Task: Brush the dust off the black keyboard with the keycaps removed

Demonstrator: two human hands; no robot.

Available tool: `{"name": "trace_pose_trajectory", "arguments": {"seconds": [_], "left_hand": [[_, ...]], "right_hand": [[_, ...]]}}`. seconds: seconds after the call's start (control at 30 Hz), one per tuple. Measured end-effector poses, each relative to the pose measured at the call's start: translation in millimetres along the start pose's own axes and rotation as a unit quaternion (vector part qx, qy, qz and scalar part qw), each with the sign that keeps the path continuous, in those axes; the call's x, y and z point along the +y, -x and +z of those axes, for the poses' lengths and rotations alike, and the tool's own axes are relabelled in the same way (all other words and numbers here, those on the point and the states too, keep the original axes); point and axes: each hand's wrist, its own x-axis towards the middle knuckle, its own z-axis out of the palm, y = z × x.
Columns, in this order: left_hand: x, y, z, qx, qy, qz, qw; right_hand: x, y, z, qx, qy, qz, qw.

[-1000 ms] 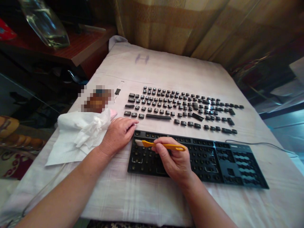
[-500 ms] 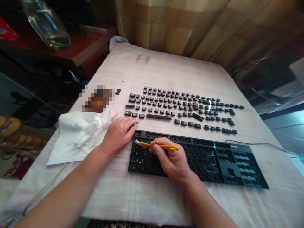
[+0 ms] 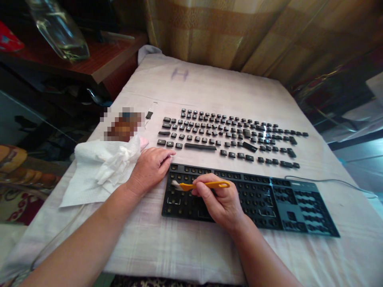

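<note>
A black keyboard (image 3: 206, 216) with its keycaps off lies in front of me, bare key posts showing. My right hand (image 3: 221, 201) grips a small yellow-handled brush (image 3: 214, 185) over the keyboard's left half. The brush's pale bristles (image 3: 176, 183) are at the key posts near the left end. Beside the keyboard's upper left corner rests my left hand (image 3: 151, 167), fingers drawn together and thumb tucked in. A tiny whitish bit shows at its fingertips, too small to name. The removed keycaps (image 3: 200, 146) lie in rows behind the keyboard.
Crumpled white paper towels (image 3: 98, 169) lie left of my left hand. Behind them are a blurred-out patch (image 3: 124, 125) and a wire keycap puller (image 3: 149, 115). A cable (image 3: 329, 181) runs off right. A glass vase (image 3: 66, 38) stands on a wooden desk (image 3: 110, 56) at back left.
My right hand has shifted slightly right and down with the brush, and the bristles have moved a little toward me. My left hand stays in place.
</note>
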Motion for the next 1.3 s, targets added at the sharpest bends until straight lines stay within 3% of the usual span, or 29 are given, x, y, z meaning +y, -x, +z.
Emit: {"name": "trace_pose_trajectory", "arguments": {"seconds": [0.17,0.37,0.57,0.77,0.93,1.17,1.3], "left_hand": [[-0.3,-0.3,0.6,0.002,-0.004,0.006,1.0],[-1.1,0.0,1.2,0.002,-0.008,0.003,1.0],[-1.7,0.0,1.4,0.0,-0.004,0.002,1.0],[-2.3,0.3,2.3,0.002,-0.013,0.004,1.0],[-2.2,-0.1,2.0,0.003,-0.015,0.008,1.0],[-0.4,-0.5,0.2,-0.003,-0.012,0.004,1.0],[-0.5,-0.5,0.7,-0.004,-0.009,0.0,1.0]], "right_hand": [[1.3,1.2,0.3,0.04,-0.012,0.012,0.999],[-1.9,0.2,-1.2,-0.003,-0.02,-0.014,1.0],[1.4,4.0,2.9,0.051,-0.041,0.004,0.998],[0.3,2.3,6.2,0.003,-0.023,-0.023,0.999],[0.8,4.5,4.7,0.048,-0.05,-0.002,0.998],[-0.6,2.1,6.1,-0.004,-0.025,-0.017,1.0],[-1.8,3.3,5.5,0.018,-0.078,0.011,0.997]]}}
